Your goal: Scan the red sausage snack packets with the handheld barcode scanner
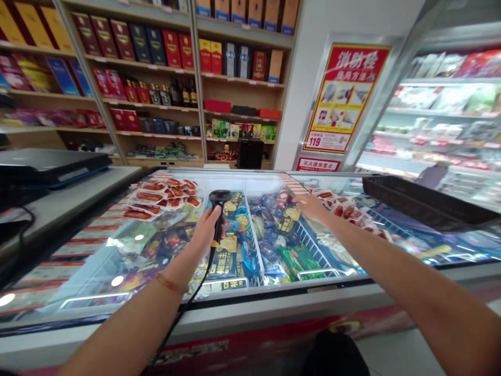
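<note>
My left hand (205, 227) is wrapped round the handle of a black barcode scanner (219, 197), held over the glass top of a chest freezer. Its cable runs down along my forearm. Further right, my right hand (311, 205) grips the end of a small clear packet (285, 198) with something reddish inside, likely a sausage pack. Several packs of sausages (166, 196) lie on the glass to the left of the scanner. More sausage packs (348, 209) are spread to the right, partly behind my right forearm.
Bagged frozen goods (225, 261) fill the freezer under the glass, split by white wire dividers (254, 235). A black tray (426, 201) rests on the right end. On a counter at left stands a flat dark device (55, 164). Shelves of boxes (141, 44) line the back.
</note>
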Action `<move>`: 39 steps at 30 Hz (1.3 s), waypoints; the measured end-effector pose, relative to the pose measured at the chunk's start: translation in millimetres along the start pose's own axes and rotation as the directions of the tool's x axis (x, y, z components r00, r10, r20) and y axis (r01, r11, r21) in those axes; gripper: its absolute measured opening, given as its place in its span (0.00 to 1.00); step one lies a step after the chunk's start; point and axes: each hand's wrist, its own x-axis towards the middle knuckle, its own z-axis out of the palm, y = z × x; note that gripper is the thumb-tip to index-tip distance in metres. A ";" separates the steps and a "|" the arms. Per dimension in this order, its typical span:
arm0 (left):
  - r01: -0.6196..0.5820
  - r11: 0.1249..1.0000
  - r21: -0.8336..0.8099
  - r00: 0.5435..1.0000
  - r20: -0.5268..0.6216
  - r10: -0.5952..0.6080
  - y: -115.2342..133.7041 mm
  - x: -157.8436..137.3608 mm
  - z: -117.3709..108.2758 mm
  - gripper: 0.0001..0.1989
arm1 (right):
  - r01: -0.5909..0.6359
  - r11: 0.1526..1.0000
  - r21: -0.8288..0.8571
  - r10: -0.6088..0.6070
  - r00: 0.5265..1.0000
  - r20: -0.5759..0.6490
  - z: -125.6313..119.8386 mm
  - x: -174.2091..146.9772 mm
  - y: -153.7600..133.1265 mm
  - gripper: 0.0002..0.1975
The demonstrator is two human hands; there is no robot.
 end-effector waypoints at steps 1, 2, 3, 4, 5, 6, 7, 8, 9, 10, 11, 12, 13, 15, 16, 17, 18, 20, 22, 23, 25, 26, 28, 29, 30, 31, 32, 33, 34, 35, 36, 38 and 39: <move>0.011 1.000 0.011 1.000 0.028 -0.012 -3.3 0.1 0.1 0.21 | -0.006 0.996 -0.084 0.006 1.000 0.003 -13.5 -4.9 22.5 0.13; 0.016 1.000 0.021 0.998 0.053 -0.017 -5.8 -0.2 -0.3 0.21 | -0.010 0.987 -0.160 0.012 1.000 0.011 -26.2 -8.8 42.3 0.13; 0.015 0.999 0.028 0.997 0.072 -0.017 -7.6 -0.7 -0.9 0.21 | -0.030 0.982 -0.187 0.033 0.999 0.016 -37.3 -11.7 59.0 0.12; 0.010 0.999 0.032 0.996 0.084 -0.012 -8.9 -1.5 -1.5 0.21 | -0.046 0.976 -0.211 0.054 0.998 0.036 -46.4 -13.7 72.4 0.10; 0.004 0.999 0.033 0.996 0.090 -0.006 -9.8 -2.4 -2.0 0.20 | -0.067 0.970 -0.234 0.082 0.995 0.056 -53.3 -15.0 82.7 0.07; -0.001 0.999 0.034 0.996 0.093 -0.002 -10.6 -3.4 -2.5 0.20 | -0.081 0.967 -0.242 0.100 0.993 0.067 -58.1 -15.7 90.0 0.06; -0.003 0.999 0.036 0.996 0.094 0.000 -11.2 -4.4 -2.8 0.20 | -0.086 0.965 -0.249 0.108 0.991 0.076 -61.2 -15.9 94.7 0.07; -0.003 0.999 0.040 0.995 0.097 -0.001 -11.7 -5.3 -3.1 0.20 | -0.083 0.964 -0.252 0.106 0.991 0.079 -63.0 -15.5 97.1 0.11; -0.002 0.999 0.044 0.995 0.099 -0.002 -12.0 -6.1 -3.4 0.21 | -0.071 0.966 -0.250 0.094 0.992 0.080 -64.0 -14.6 97.7 0.14; -0.002 0.999 0.047 0.995 0.100 -0.003 -12.2 -6.7 -3.8 0.21 | -0.055 0.967 -0.248 0.078 0.993 0.085 -64.6 -13.0 96.9 0.16; 0.001 0.999 0.049 0.995 0.095 -0.005 -12.3 -7.0 -4.3 0.21 | -0.039 0.968 -0.247 0.063 0.994 0.090 -64.9 -10.4 94.8 0.18; 0.005 0.999 0.049 0.996 0.087 -0.009 -12.2 -7.0 -4.9 0.21 | -0.025 0.969 -0.245 0.050 0.994 0.095 -65.0 -6.8 91.4 0.19; 0.010 0.999 0.049 0.997 0.075 -0.014 -12.0 -6.8 -5.6 0.21 | -0.014 0.970 -0.244 0.039 0.994 0.097 -64.5 -2.1 86.5 0.19; 0.017 0.999 0.047 0.998 0.054 -0.020 -11.4 -5.5 -7.5 0.21 | -0.002 0.971 -0.239 0.025 0.996 0.091 -60.3 9.6 70.8 0.15; 0.015 0.999 0.046 0.999 0.048 -0.018 -11.2 -4.5 -8.6 0.20 | -0.007 0.973 -0.233 0.027 0.996 0.082 -55.6 16.1 59.3 0.11; 0.009 0.999 0.044 0.999 0.046 -0.011 -11.0 -3.4 -9.8 0.20 | -0.013 0.975 -0.223 0.030 0.997 0.073 -48.5 22.5 45.2 0.07; 0.002 0.999 0.041 0.999 0.047 -0.004 -10.9 -2.4 -11.0 0.20 | -0.028 0.978 -0.209 0.043 0.997 0.064 -38.9 28.4 28.5 0.04; -0.008 0.999 0.039 0.999 0.054 0.006 -11.3 -0.8 -13.1 0.21 | -0.040 0.985 -0.165 0.052 0.996 0.068 -12.8 37.2 -11.5 0.06; -0.001 0.999 0.039 0.999 0.053 -0.001 -12.3 -0.3 -14.4 0.22 | -0.023 0.993 -0.112 0.034 0.995 0.097 19.2 40.9 -56.7 0.09; 0.009 0.999 0.039 0.999 0.048 -0.010 -12.9 -0.4 -14.6 0.22 | -0.015 0.996 -0.083 0.024 0.994 0.109 35.3 40.8 -79.3 0.09; 0.030 0.999 0.045 0.999 0.035 -0.031 -14.5 -1.2 -14.6 0.22 | -0.003 0.999 -0.036 0.007 0.994 0.113 63.4 37.7 -120.3 0.10; 0.036 0.998 0.048 0.999 0.030 -0.037 -15.1 -1.6 -14.5 0.22 | -0.013 1.000 -0.010 0.013 0.995 0.099 74.1 35.1 -137.0 0.12; 0.035 0.998 0.046 0.999 0.025 -0.037 -15.6 -1.9 -14.8 0.22 | -0.027 0.999 0.033 0.025 0.998 0.052 87.7 29.5 -159.7 0.14; 0.033 0.999 0.042 0.999 0.027 -0.034 -15.4 -1.8 -15.1 0.23 | -0.025 0.999 0.047 0.024 0.999 0.025 91.0 26.9 -165.3 0.16; 0.031 0.999 0.037 0.999 0.027 -0.032 -14.9 -1.5 -15.5 0.23 | -0.012 0.998 0.055 0.012 1.000 0.006 92.4 24.6 -167.4 0.18; 0.029 0.999 0.031 0.999 0.024 -0.030 -14.2 -1.2 -15.9 0.23 | 0.015 0.998 0.054 -0.015 1.000 0.002 92.4 22.6 -166.8 0.20; 0.026 0.999 0.026 0.999 0.019 -0.027 -13.4 -0.9 -16.3 0.23 | 0.051 0.998 0.046 -0.052 0.999 0.015 91.6 20.9 -164.1 0.22; 0.023 0.999 0.022 1.000 0.012 -0.023 -12.6 -0.5 -16.5 0.23 | 0.092 0.995 0.036 -0.094 0.995 0.042 90.5 19.6 -160.4 0.22; 0.019 1.000 0.018 1.000 0.006 -0.020 -11.8 -0.3 -16.7 0.23 | 0.133 0.991 0.027 -0.134 0.988 0.075 89.4 18.5 -156.5 0.21; 0.018 1.000 0.015 1.000 0.006 -0.018 -11.1 -0.2 -16.8 0.23 | 0.163 0.986 0.019 -0.165 0.981 0.104 88.7 17.6 -153.0 0.19; 0.019 1.000 0.011 1.000 0.009 -0.019 -10.5 -0.3 -16.9 0.23 | 0.178 0.984 0.017 -0.179 0.977 0.120 88.5 17.0 -150.4 0.18; 0.030 1.000 0.004 0.999 0.022 -0.030 -9.4 -1.1 -17.2 0.23 | 0.160 0.986 0.049 -0.164 0.980 0.109 89.5 16.4 -148.1 0.16; 0.036 0.999 0.001 0.999 0.026 -0.036 -8.7 -1.8 -17.5 0.23 | 0.141 0.986 0.088 -0.149 0.985 0.086 90.5 16.5 -148.1 0.15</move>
